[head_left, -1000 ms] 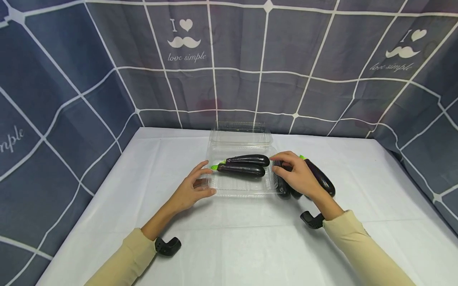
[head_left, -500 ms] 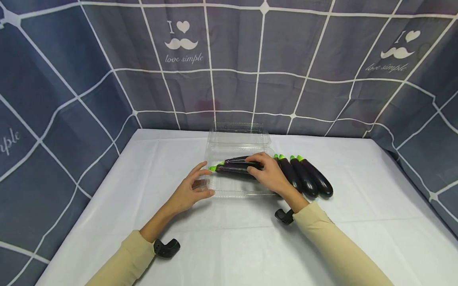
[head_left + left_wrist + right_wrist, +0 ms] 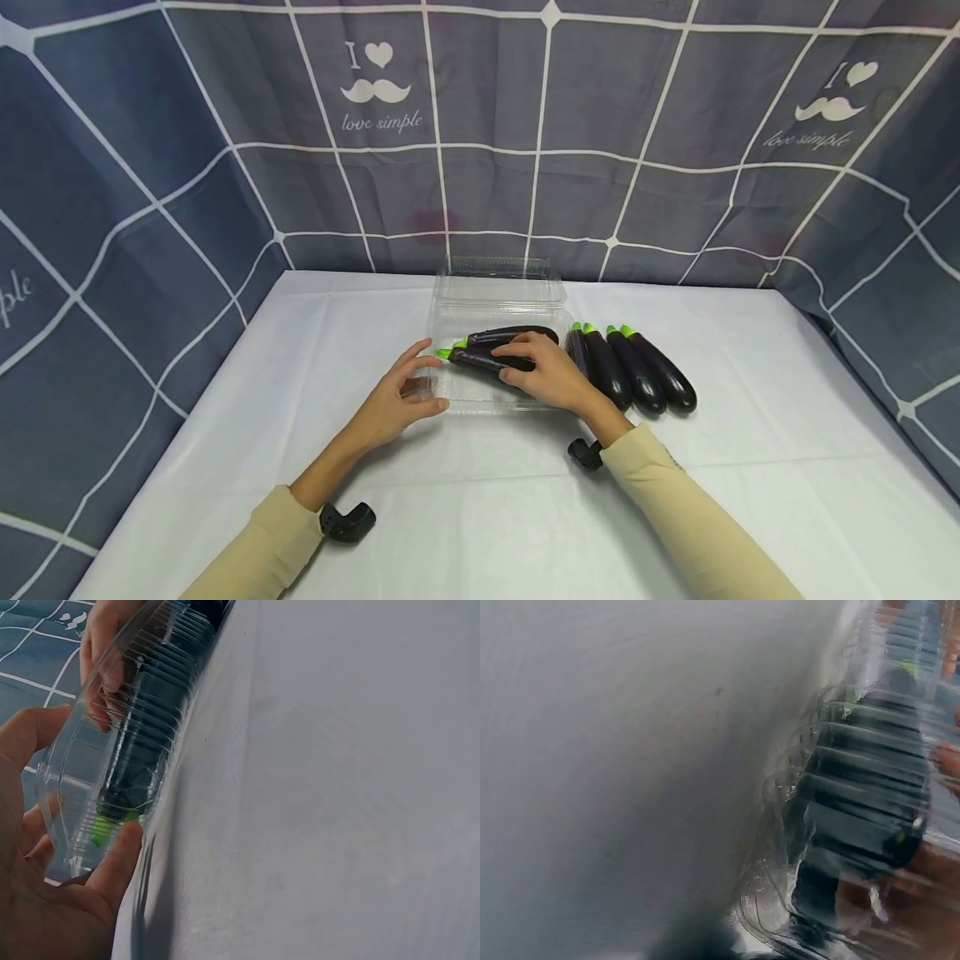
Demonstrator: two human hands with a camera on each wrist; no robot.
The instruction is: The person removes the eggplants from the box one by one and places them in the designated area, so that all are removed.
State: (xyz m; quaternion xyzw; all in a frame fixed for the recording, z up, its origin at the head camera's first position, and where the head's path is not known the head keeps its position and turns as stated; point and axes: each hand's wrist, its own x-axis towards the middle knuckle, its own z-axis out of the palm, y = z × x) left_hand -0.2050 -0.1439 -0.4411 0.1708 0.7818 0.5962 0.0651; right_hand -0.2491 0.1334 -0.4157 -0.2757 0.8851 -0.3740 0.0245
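Observation:
In the head view, an open clear plastic container (image 3: 480, 398) stands mid-table with two dark eggplants lying in it, green stems to the left. My left hand (image 3: 393, 400) holds the container's left end; in the left wrist view its thumb (image 3: 118, 862) lies along the ribbed wall and the fingers are on the far side. My right hand (image 3: 546, 371) reaches into the container, thumb and fingers around the right part of the front eggplant (image 3: 472, 358). The back eggplant (image 3: 498, 335) lies just behind it, its right end partly exposed above the fingers.
Several more eggplants (image 3: 636, 371) lie side by side on the white tablecloth (image 3: 480, 517), right beside the container, stems pointing away. The container's lid (image 3: 498, 287) is folded back behind it. A dark grid-patterned curtain (image 3: 487, 192) borders the table at the back and sides.
My right hand has moved left from the container's right edge onto the front eggplant, whose right end has swung slightly toward the front. The left hand keeps its place.

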